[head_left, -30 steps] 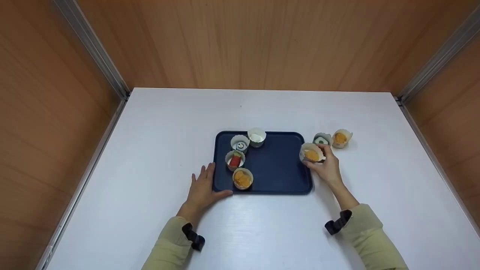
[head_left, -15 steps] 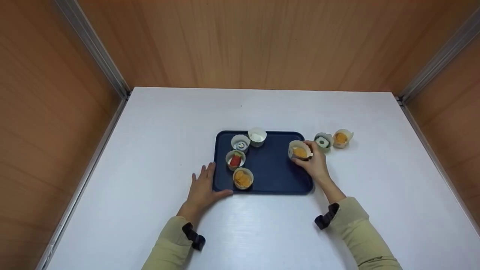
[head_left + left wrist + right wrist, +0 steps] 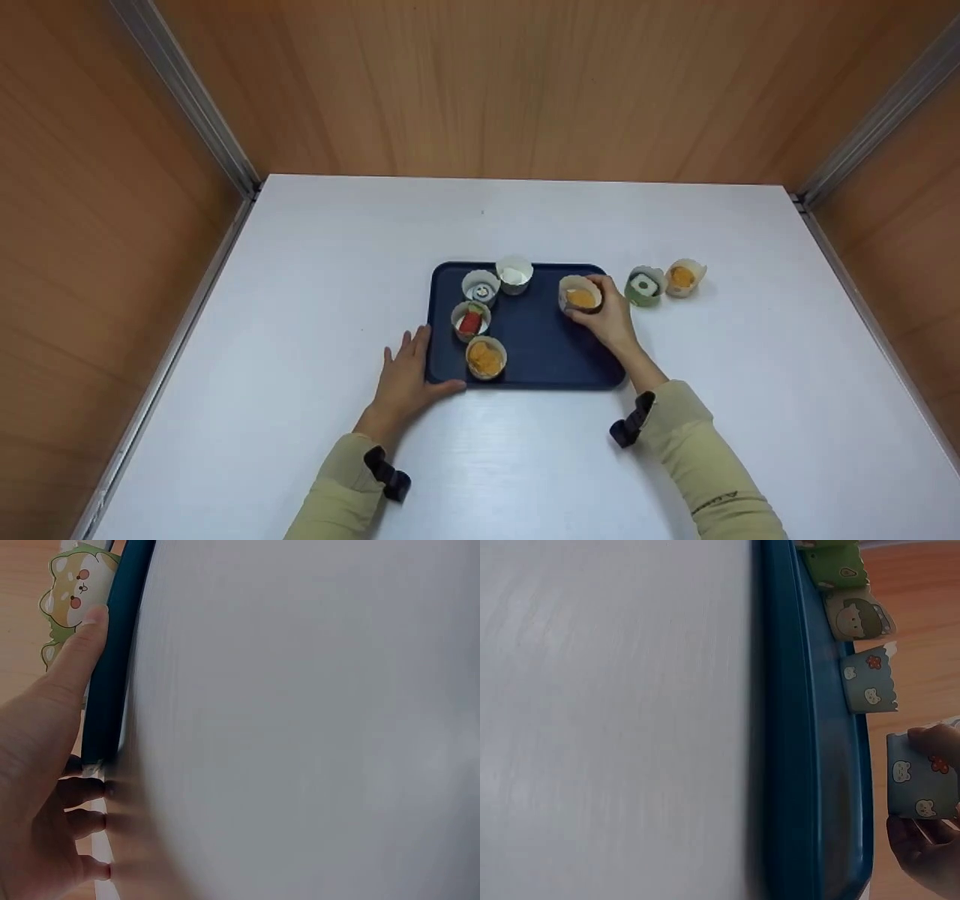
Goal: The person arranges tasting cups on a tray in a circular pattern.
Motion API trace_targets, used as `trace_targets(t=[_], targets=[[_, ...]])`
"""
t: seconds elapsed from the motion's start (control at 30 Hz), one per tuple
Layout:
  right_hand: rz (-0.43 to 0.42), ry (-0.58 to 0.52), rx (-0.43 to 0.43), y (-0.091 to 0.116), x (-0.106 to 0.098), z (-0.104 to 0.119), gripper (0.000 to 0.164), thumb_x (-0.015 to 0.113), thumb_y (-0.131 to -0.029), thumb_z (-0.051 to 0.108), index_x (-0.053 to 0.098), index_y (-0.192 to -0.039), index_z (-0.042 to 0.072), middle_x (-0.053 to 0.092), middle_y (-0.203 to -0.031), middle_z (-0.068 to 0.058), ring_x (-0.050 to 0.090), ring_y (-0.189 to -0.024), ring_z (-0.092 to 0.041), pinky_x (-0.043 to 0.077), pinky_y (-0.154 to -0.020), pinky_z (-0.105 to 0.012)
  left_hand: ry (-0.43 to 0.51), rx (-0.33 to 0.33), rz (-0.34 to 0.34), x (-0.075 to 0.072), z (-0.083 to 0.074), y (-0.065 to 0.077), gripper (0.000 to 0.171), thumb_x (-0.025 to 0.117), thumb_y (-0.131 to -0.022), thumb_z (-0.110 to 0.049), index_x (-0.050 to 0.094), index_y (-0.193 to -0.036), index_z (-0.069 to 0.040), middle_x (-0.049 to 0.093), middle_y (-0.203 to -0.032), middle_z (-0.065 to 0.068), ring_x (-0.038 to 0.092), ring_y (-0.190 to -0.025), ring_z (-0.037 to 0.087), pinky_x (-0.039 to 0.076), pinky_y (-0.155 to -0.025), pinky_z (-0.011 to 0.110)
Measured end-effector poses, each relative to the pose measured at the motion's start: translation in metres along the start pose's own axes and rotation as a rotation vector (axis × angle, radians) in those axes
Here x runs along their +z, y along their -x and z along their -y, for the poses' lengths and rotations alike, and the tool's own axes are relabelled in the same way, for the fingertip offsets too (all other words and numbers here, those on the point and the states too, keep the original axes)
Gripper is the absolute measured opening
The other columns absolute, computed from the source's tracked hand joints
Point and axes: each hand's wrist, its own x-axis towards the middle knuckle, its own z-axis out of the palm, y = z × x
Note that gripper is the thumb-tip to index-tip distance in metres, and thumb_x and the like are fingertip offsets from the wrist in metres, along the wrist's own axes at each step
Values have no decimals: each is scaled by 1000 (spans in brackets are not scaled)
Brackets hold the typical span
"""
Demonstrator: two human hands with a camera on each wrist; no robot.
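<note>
My right hand (image 3: 613, 321) pinches a paper baking cup (image 3: 571, 288) with an orange filling, over the right part of the dark blue tray (image 3: 551, 349). In the right wrist view this cup (image 3: 921, 778) is blue with bear faces and stands upright between thumb and fingers. My left hand (image 3: 403, 384) rests at the tray's front left corner, its fingers along the left side and its thumb at the front edge. On the tray stand a cup with orange filling (image 3: 485, 357), one with a red and green filling (image 3: 470, 322), one with a pale ring-like filling (image 3: 481, 287) and a white-lined cup (image 3: 514, 274).
On the white table (image 3: 315, 255), right of the tray, a green cup with a pale filling (image 3: 644, 286) stands beside another cup with orange filling (image 3: 685, 278). Wooden panels (image 3: 480, 90) enclose the table at the back and sides.
My right hand has carried the orange-filled paper cup leftward from the tray's right edge to over the tray, uncovering the green cup. My left hand and the other cups have stayed put.
</note>
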Motion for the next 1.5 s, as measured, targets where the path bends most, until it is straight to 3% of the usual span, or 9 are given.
trace_targets(t=[0.6, 1.5], targets=[[31, 78, 27, -16, 23, 3, 57, 77, -65, 7, 48, -113, -1, 55, -109, -20, 49, -103, -31, 37, -89, -41, -4, 2, 7, 0, 1, -1, 111, 60, -62, -69, 19, -141, -4, 29, -139, 19, 18, -130, 32, 9, -103, 55], [19, 66, 53, -22, 44, -2, 56, 75, -66, 5, 48, -114, -3, 53, -111, -21, 49, -104, -33, 38, -89, -43, -4, -9, 18, -3, -3, 1, 110, 62, -62, -67, 18, -141, -4, 28, -140, 18, 18, -131, 31, 8, -103, 53]])
